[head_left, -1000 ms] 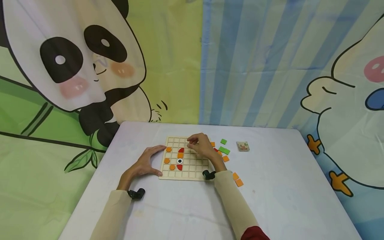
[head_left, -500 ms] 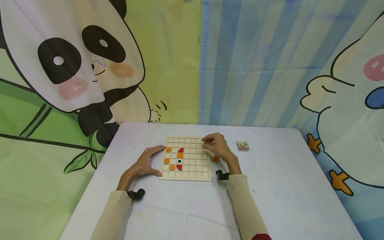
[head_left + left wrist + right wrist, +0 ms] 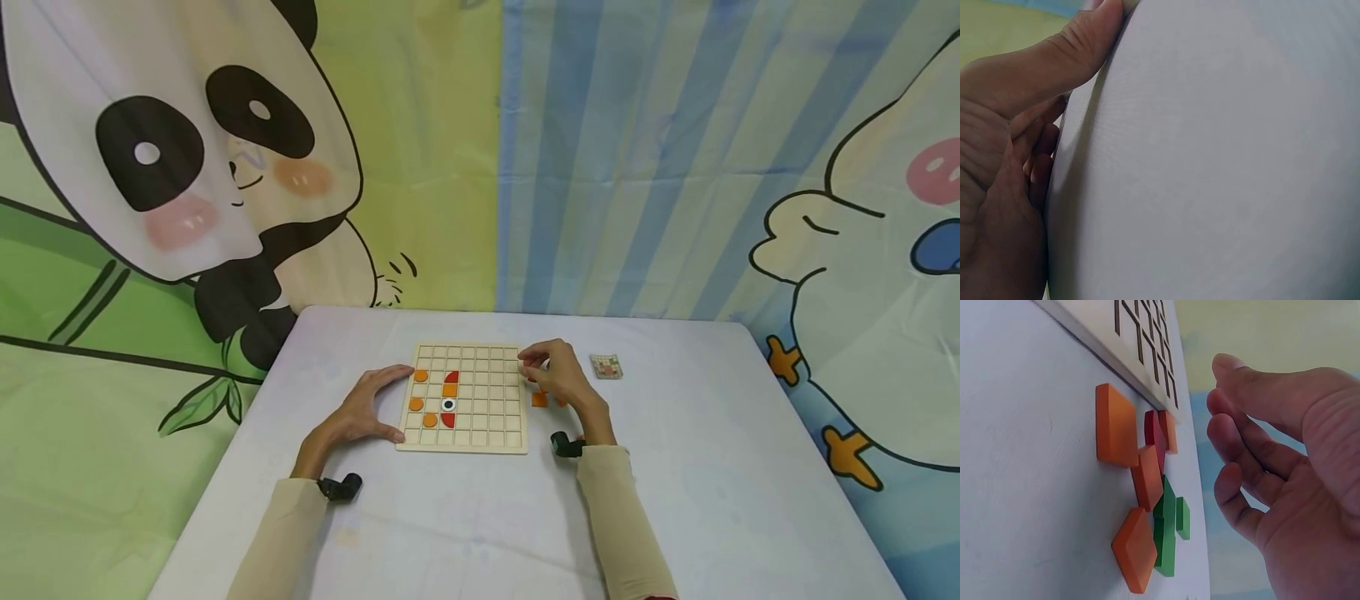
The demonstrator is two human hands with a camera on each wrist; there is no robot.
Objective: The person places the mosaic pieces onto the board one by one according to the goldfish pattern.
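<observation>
A pale wooden grid board lies on the table. Set on its left half are several orange discs, two red rounded pieces, an orange square and a white disc with a black dot. My left hand rests against the board's left side, thumb near the front corner and fingers spread farther up. Past the right edge my right hand hovers over loose tiles, fingers loosely bent, nothing visible between them. In the right wrist view an orange tile lies nearest the board.
Beside the board are more loose pieces: a red one and green tiles, partly covered by my right hand in the head view. A small patterned square lies farther right on the white-covered table. Printed cloth hangs behind.
My right hand has moved right, from above the board's upper part to over the loose tiles beside it. The left hand stays at the board's left side; pieces on the board look unchanged.
</observation>
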